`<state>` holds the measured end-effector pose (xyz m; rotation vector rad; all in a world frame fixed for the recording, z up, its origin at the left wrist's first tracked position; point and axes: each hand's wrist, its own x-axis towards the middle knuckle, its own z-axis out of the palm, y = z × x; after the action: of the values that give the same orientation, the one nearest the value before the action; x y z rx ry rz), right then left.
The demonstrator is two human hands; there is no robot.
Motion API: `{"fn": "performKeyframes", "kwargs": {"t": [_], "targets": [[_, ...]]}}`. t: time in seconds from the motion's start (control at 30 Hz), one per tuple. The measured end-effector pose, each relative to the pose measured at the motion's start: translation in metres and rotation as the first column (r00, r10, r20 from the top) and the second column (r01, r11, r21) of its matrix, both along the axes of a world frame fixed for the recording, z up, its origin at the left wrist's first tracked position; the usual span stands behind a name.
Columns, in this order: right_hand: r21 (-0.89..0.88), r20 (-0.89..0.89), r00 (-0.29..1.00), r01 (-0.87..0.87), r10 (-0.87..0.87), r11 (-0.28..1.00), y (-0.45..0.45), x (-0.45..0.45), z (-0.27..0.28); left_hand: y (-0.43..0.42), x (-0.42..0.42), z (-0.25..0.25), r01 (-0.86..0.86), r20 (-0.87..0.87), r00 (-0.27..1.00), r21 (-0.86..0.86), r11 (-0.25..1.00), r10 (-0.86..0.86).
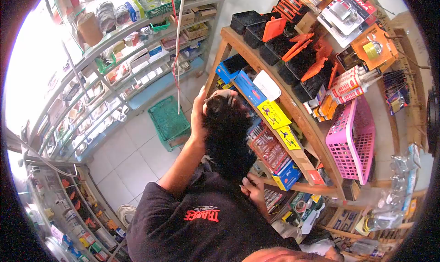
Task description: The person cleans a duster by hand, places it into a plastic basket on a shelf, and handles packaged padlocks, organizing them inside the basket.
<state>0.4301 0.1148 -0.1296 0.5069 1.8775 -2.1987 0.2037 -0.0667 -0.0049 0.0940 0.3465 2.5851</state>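
Observation:
Neither of my own hands can be made out. A strip of skin (284,254) shows at the bottom edge, and I cannot tell which body part it is. Close in front, a person in a black T-shirt (165,225) with red lettering faces the wooden shelf (314,115), dark hair toward me. That person's left hand (199,113) is raised beside the head at the shelf's left end. The person's right hand (254,188) is low by the shelf, fingers bent; what it holds, if anything, is hidden. Blue and yellow boxes (273,114) line the shelf.
Black bins (270,48) with orange packs stand on the shelf top, beside sealant tubes (350,85) and a pink basket (350,142). A green crate (168,120) lies on the tiled floor (130,163). Stocked glass shelving (103,78) runs along the left.

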Motion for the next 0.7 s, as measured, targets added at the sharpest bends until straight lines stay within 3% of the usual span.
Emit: {"fn": "performKeyframes", "kwargs": {"t": [0.1, 0.2, 0.3, 0.33, 0.47, 0.57, 0.6, 0.63, 0.7], "targets": [[0.045, 0.014, 0.998, 0.065, -0.065, 0.997, -0.007, 0.003, 0.002, -0.003, 0.002, -0.001, 0.000, 0.107, 0.994, 0.024, 1.000, -0.003], [-0.043, 0.034, 0.992, 0.126, -0.124, 0.991, -0.018, 0.004, 0.013, -0.006, 0.007, -0.002, 0.027, 0.011, 1.000, 0.070, 0.997, -0.028], [-0.050, 0.020, 0.987, 0.162, -0.162, 0.985, -0.020, 0.013, 0.003, -0.004, 0.019, 0.002, -0.009, 0.139, 0.990, -0.022, 1.000, 0.012], [-0.009, 0.019, 0.994, 0.105, -0.104, 0.994, -0.018, 0.014, 0.004, 0.001, 0.023, 0.000, 0.006, 0.222, 0.975, 0.033, 0.999, -0.013], [0.022, 0.034, 0.994, 0.102, -0.102, 0.995, -0.018, 0.024, 0.008, -0.009, 0.019, 0.008, -0.002, -0.043, 0.999, -0.212, 0.977, -0.008], [0.013, 0.069, 0.985, 0.157, -0.157, 0.988, -0.022, 0.028, 0.011, -0.009, 0.009, 0.013, 0.076, -0.214, 0.975, 0.056, 0.996, -0.062], [0.011, 0.092, 0.978, 0.186, -0.186, 0.983, -0.021, 0.030, 0.012, -0.008, 0.010, 0.013, 0.132, -0.239, 0.964, 0.033, 0.991, -0.120], [0.009, 0.115, 0.970, 0.216, -0.216, 0.976, -0.021, 0.030, 0.014, -0.001, 0.014, 0.009, 0.137, -0.100, 0.987, 0.130, 0.982, -0.125], [-0.119, -0.010, 0.970, 0.241, -0.244, 0.963, -0.023, 0.032, 0.010, 0.027, 0.034, 0.009, 0.111, 0.184, 0.967, 0.315, 0.943, -0.175]]}}
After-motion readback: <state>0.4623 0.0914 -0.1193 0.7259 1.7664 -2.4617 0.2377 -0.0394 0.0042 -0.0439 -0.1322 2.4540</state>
